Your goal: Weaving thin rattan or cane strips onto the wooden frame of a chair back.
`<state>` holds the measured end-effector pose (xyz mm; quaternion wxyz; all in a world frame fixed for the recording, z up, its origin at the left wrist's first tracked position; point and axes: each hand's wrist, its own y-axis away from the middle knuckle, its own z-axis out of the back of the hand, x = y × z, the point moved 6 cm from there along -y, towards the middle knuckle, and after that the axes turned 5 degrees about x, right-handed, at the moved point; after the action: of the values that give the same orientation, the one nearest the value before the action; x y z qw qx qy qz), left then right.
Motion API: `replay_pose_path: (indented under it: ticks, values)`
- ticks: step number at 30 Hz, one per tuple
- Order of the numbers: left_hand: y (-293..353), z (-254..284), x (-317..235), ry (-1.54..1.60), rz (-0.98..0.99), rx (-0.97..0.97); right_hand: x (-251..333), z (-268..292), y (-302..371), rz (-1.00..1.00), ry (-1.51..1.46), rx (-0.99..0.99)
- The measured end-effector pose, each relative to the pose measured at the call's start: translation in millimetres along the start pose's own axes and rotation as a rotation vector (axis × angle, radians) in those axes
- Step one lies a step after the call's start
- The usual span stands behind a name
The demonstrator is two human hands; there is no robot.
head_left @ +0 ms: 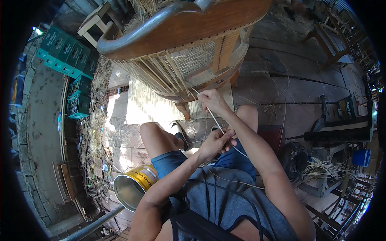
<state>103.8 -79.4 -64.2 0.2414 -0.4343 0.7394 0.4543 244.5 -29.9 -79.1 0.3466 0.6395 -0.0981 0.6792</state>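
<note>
A curved wooden chair (183, 33) stands before my knees, with cane strips (159, 72) running in rows along its back frame and a woven cane panel (197, 58) beyond them. A pale cane strand (217, 123) runs from the frame's lower edge down past both hands toward my lap. Close to that edge, my right hand (214, 101) pinches the strand near the frame. Lower down, above my thighs, my left hand (218, 143) has its fingers curled around the same strand. The fingertips of both hands are partly hidden.
A yellow metal can (136, 182) lies open-mouthed by my left thigh. Green crates (66, 52) are stacked at the far left. A loose bundle of cane strands (327, 168) rests at the right near a blue container (361, 158). A pale sheet (140, 104) lies beneath the chair.
</note>
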Motion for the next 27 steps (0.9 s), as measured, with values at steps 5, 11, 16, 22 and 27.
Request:
replay_pose_path:
  ticks: [5, 11, 16, 22, 27]
  values:
    - [16, 13, 7, 0.031, 0.039, -0.006, -10, -12, -14, 0.045, 0.035, 0.006]
    - [26, 16, 8, 0.013, 0.055, -0.003, -8, -16, -1, -0.013, -0.358, -0.074]
    - [36, 12, 1, -0.043, 0.044, 0.024, -2, -27, 4, -0.050, -0.503, -0.016]
    - [45, 19, 7, 0.000, 0.001, 0.055, -9, -30, -3, -0.087, -0.456, -0.020]
    - [51, 16, 18, 0.103, 0.068, 0.124, -21, -31, 4, -0.197, -0.450, -0.061]
